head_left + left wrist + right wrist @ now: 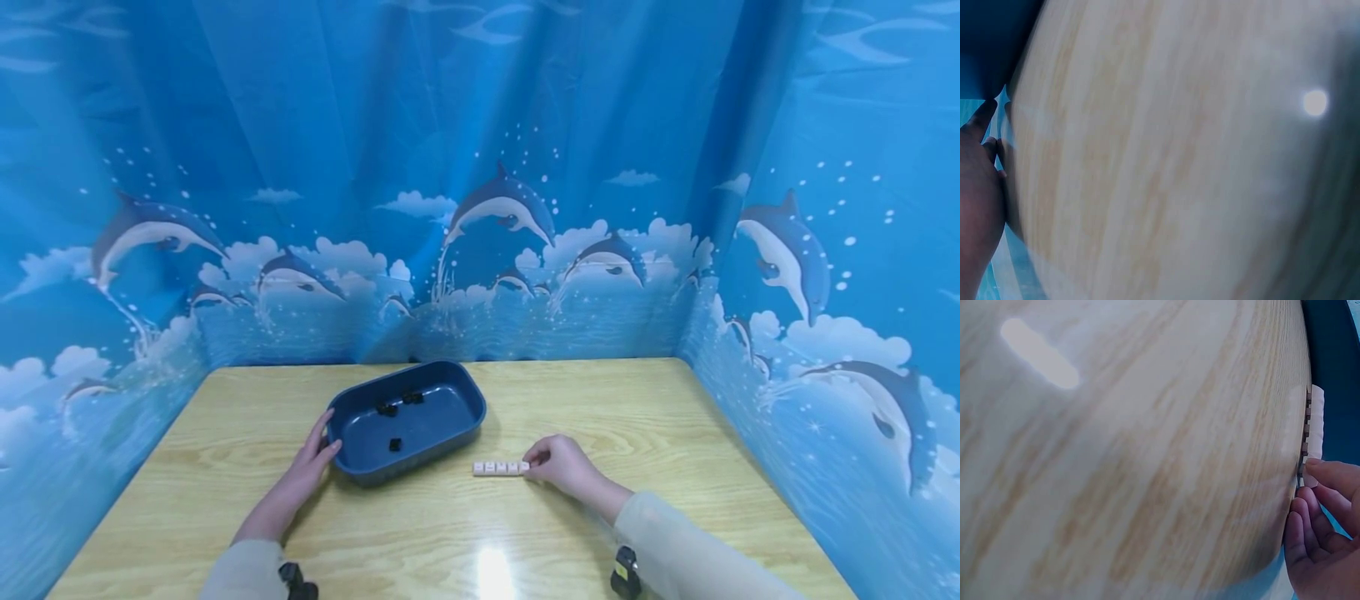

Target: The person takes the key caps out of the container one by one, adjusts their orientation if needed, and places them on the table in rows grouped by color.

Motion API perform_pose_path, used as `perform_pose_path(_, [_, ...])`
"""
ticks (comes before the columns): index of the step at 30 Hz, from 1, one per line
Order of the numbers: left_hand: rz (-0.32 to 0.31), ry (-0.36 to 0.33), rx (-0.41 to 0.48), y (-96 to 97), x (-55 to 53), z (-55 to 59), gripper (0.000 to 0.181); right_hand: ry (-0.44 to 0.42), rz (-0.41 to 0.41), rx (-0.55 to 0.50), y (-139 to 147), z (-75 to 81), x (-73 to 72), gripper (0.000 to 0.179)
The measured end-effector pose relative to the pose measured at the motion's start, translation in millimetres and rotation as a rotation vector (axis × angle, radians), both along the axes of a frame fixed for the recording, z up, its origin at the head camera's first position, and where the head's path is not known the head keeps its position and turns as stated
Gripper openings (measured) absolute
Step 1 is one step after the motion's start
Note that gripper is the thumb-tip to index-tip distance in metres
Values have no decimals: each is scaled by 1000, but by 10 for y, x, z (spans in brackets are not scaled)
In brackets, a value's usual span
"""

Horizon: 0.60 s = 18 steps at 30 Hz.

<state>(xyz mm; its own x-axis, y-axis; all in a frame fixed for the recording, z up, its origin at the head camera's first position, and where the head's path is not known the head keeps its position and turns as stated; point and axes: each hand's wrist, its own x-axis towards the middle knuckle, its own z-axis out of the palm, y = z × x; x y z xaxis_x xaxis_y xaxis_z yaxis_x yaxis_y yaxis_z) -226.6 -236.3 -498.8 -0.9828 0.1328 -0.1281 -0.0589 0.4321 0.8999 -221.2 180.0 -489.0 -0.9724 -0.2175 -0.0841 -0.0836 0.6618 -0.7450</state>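
At the left end of a dark blue tray (408,452), my left hand (303,471) rests with its thumb and fingertips at the rim. My right hand (566,467) pinches the right end of a short row of small white keycaps (501,468), which lies on the table right of the tray. Faint marks show on top of the caps. In the right wrist view, thumb and index finger meet at the near end of the keycap row (1316,422), and dark notches run along its side. The right hand's other fingers are curled below.
Several small black pieces (395,445) lie scattered on the tray's floor. The light wood table (390,542) carries a bright reflection near its front. Blue curtains (420,125) printed with dolphins stand behind the table and along both sides.
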Motion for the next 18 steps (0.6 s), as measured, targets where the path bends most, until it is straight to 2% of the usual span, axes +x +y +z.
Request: perform_pose_path(18, [11,-21,-7,6,9,17,63,-31,-11,1,-3,-16,-20,17])
